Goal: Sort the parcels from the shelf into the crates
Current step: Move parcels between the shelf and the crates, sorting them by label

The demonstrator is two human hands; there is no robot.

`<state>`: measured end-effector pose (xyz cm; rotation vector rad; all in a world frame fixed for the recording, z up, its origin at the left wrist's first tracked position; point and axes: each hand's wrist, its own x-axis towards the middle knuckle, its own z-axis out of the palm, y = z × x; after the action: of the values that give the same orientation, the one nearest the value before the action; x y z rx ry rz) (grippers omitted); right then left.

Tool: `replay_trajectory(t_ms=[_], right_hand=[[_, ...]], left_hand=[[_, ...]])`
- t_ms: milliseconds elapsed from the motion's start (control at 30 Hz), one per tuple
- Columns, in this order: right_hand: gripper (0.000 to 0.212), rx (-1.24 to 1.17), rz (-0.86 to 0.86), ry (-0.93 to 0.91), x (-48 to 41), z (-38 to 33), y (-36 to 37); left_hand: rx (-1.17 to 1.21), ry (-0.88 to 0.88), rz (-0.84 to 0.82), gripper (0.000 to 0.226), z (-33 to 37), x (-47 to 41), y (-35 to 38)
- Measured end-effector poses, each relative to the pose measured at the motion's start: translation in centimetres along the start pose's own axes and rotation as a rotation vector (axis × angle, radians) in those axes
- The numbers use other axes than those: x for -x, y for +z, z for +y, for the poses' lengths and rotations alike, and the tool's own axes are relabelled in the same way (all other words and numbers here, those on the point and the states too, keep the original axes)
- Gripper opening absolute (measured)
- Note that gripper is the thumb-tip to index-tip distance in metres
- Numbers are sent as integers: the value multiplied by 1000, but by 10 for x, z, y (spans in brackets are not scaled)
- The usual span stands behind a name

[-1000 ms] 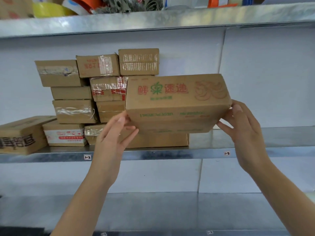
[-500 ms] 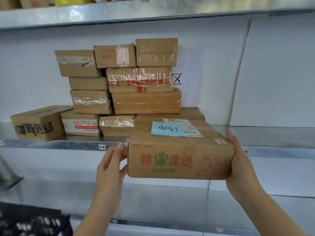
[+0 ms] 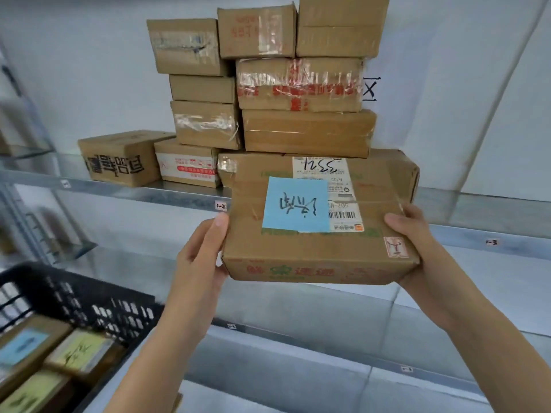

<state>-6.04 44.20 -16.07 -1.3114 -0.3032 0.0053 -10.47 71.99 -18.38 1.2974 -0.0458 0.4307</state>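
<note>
I hold a flat brown cardboard parcel [image 3: 316, 248] between both hands in front of the shelf. A blue sticky note [image 3: 295, 204] with handwriting and a white shipping label sit on its top face. My left hand [image 3: 202, 257] grips its left end, thumb along the side. My right hand [image 3: 417, 242] grips its right end, thumb on the top. Behind it a stack of several brown parcels [image 3: 268, 93] stands on the metal shelf [image 3: 134, 190]. A black crate [image 3: 74, 299] at the lower left holds parcels with blue and yellow notes.
A lower metal shelf board [image 3: 298, 317] runs beneath the held parcel. The white back wall [image 3: 477, 99] lies behind the stack. Shelf uprights [image 3: 18, 204] stand at the far left. Small labels mark the shelf edge.
The parcel came off the shelf and down toward me, tipped so its top with the blue note faces up. My view dropped and the black crate came into sight.
</note>
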Motion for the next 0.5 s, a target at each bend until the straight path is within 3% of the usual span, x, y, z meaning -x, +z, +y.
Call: replay_trajectory(t_ms=[200, 500], right_hand=[[57, 11, -243, 95, -21, 40, 61], [34, 6, -728, 277, -43, 103, 232]], left_hand=[[-19, -44, 204, 39, 5, 35, -72], [-70, 18, 618, 34, 44, 118, -203]])
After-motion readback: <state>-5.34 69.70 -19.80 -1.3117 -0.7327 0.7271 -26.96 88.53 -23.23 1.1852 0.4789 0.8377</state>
